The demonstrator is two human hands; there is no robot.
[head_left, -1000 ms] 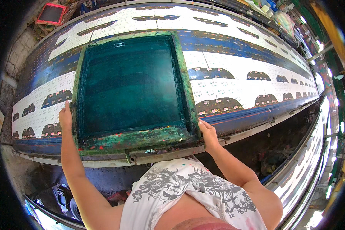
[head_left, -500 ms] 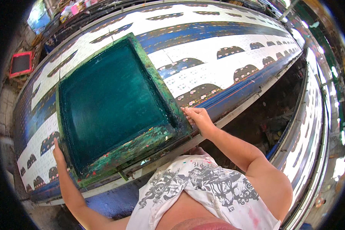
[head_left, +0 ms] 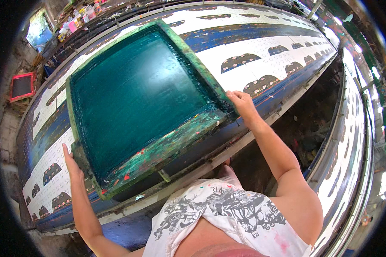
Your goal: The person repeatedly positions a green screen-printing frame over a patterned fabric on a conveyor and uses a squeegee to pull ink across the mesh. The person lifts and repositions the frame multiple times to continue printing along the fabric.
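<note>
Hands grip the printing screen frame [head_left: 158,147] straight ahead: left hand [head_left: 73,165] at its near-left corner, right hand [head_left: 241,103] at its near-right.

Long printing table [head_left: 261,124] carrying white cloth [head_left: 244,70] with blue band and rows of dark arch motifs; small red-framed screen [head_left: 22,86] at far left; coloured containers [head_left: 79,17] at table's far end.

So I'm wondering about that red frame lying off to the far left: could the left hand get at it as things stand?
Probably not. The left hand grips the green printing screen's near-left corner, and the red frame lies beyond the long printed table, well past the arm's stretch.
</note>
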